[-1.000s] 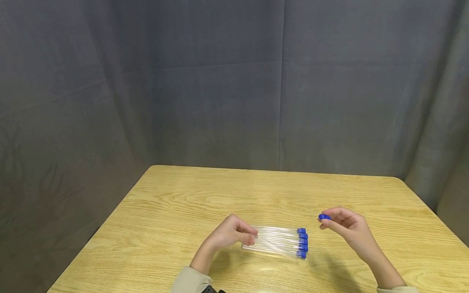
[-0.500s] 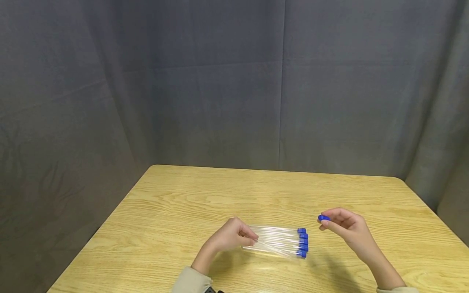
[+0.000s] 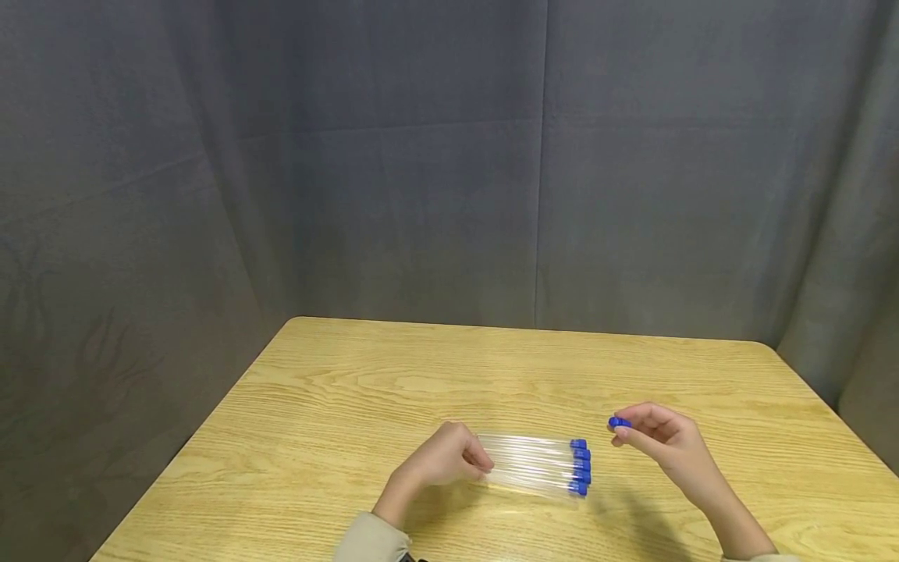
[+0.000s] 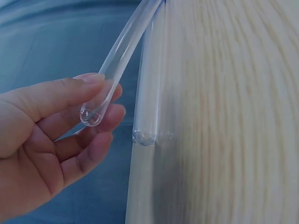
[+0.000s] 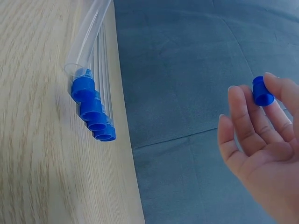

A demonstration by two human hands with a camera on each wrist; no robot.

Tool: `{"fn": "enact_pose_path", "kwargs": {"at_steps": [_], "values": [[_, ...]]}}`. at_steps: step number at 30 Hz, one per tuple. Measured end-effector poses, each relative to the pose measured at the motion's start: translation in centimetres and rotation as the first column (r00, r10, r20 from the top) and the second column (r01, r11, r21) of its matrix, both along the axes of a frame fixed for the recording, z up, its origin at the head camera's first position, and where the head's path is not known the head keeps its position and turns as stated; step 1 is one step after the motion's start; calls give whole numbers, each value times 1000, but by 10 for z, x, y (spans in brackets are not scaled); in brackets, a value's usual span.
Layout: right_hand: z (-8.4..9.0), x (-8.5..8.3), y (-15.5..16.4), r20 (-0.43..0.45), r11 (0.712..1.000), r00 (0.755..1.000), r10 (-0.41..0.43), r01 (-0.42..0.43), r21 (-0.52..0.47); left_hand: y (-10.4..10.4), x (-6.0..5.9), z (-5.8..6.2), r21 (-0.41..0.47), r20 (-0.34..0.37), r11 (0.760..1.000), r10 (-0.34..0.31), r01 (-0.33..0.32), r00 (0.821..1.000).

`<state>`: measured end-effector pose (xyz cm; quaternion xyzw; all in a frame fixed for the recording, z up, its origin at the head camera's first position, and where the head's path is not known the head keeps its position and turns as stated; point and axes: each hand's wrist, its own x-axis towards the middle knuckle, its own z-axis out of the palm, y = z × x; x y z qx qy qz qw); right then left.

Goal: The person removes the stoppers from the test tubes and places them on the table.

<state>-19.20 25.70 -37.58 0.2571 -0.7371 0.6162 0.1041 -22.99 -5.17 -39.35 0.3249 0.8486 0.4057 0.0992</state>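
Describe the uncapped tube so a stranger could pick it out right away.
On the wooden table lies a row of clear tubes with blue caps. The one you want is the tube the left hand holds by its rounded end. It alone is lifted and has no cap.

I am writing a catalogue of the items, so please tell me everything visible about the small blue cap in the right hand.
The blue cap is a small, short cylinder that looks like smooth plastic, hollow, with one open end showing. It is off any tube. The right hand pinches it at the fingertips, above the wooden table, to the right of the lying tubes and apart from them. Nothing else touches it.
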Motion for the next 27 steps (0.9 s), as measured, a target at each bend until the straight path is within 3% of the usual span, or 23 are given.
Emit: {"fn": "enact_pose_path", "kwargs": {"at_steps": [8, 14, 27], "values": [[-1, 1, 0, 31, 998, 998, -54, 52, 39, 3, 1, -3, -12, 19, 1000, 16, -16, 1000], [-1, 1, -1, 22, 999, 1000, -18, 17, 41, 4, 1, -7, -12, 44, 1000, 25, -25, 999], [-2, 1, 0, 4, 999, 999, 32, -32, 26, 5, -1, -11, -58, -22, 998, 22, -24, 999]]}}
